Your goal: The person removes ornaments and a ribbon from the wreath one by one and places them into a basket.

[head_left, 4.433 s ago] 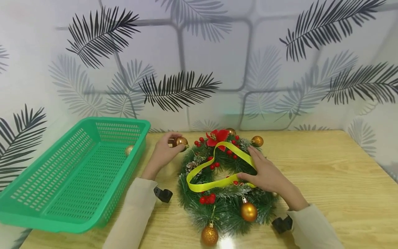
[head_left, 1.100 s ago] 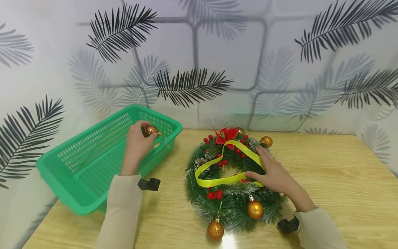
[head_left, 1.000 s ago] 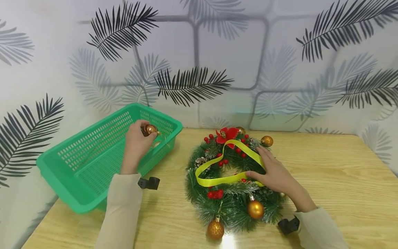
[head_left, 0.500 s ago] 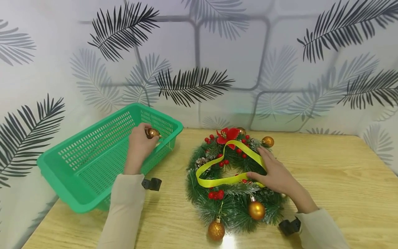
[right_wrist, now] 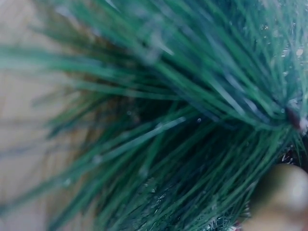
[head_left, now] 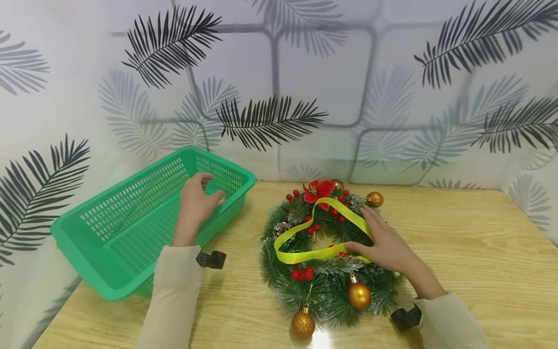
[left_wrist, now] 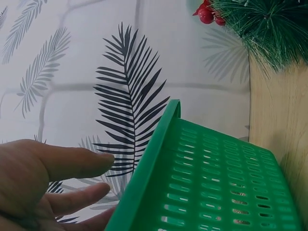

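Head view: a green plastic basket [head_left: 144, 237], then over its far end the left hand [head_left: 196, 198], thumb and fingers parted round nothing; the copper bauble just pinched there has gone, presumably let drop into the basket, so its transfer looks done; next the Christmas wreath [head_left: 323, 287] on the table [head_left: 457, 232], yellow ribbon [head_left: 314, 255] looped over it, the right hand [head_left: 382, 244] resting spread on its right side, apparently gripping nothing

Green rectangular slotted plastic basket [head_left: 135, 237], dark-green bristly artificial wreath [head_left: 283, 296] (some tips frosted white), bright yellow flat ribbon [head_left: 301, 256], red-petalled flower [head_left: 318, 192], round red berries [head_left: 302, 274], orange-gold ball ornaments [head_left: 359, 295], yellowish wood-grain table [head_left: 479, 252], pale grey wall [head_left: 322, 72] with black fronds
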`<state>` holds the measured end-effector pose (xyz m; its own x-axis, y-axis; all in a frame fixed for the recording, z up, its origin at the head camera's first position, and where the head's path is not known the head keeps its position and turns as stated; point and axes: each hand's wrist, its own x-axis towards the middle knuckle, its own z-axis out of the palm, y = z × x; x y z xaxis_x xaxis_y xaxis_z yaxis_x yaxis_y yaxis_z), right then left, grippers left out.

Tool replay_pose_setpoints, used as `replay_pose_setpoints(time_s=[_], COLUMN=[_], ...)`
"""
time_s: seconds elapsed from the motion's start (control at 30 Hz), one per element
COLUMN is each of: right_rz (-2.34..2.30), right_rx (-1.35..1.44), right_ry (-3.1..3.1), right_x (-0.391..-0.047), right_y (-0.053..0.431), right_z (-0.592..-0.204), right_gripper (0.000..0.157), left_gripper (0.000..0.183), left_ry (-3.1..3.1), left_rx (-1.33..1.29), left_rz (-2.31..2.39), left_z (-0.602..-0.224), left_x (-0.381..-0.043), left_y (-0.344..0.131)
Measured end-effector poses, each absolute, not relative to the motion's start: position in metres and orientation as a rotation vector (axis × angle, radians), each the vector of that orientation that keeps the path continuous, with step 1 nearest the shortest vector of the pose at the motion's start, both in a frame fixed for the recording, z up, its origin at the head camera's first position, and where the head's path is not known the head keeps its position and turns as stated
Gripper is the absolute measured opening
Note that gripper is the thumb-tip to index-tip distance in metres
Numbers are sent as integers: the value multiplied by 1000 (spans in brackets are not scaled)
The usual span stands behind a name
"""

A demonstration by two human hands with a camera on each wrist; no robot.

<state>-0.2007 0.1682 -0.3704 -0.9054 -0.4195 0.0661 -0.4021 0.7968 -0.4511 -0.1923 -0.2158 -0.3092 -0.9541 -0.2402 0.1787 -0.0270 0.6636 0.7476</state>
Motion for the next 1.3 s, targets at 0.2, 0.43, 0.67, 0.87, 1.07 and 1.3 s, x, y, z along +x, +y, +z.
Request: replay_pose_setpoints(time_s=[0.2,0.43,0.67,0.87,1.07,1.3], right_rz=[-732,-709,-681,-670,-609,-595], right_rx=[-674,-683,-695,-580,-331,-162], right_ry=[2943,2963,3050,3139,3167,3042], right_x=[-200,-199,-194,-178,-160,-161], right_y=[168,168,162,150,137,130], right_z=[-369,-374,-367,-350,-343,-353], right_gripper=[97,95,87,85,99,109], left_gripper=[47,46,44,44,39,41], left_ry=[-2597,-2566,-2581,-2569,-2587,-2641], left_rx=[179,59,-71,-160,-326,-484], left_rz=[-1213,-1283,-1309,-1346,-1343,-1327], left_z=[-310,-317,-323,-325,-332,-344], left_x=[-195,-198,-203,-208,-210,-210], left_y=[-214,-205,-191,-178,-161,-145])
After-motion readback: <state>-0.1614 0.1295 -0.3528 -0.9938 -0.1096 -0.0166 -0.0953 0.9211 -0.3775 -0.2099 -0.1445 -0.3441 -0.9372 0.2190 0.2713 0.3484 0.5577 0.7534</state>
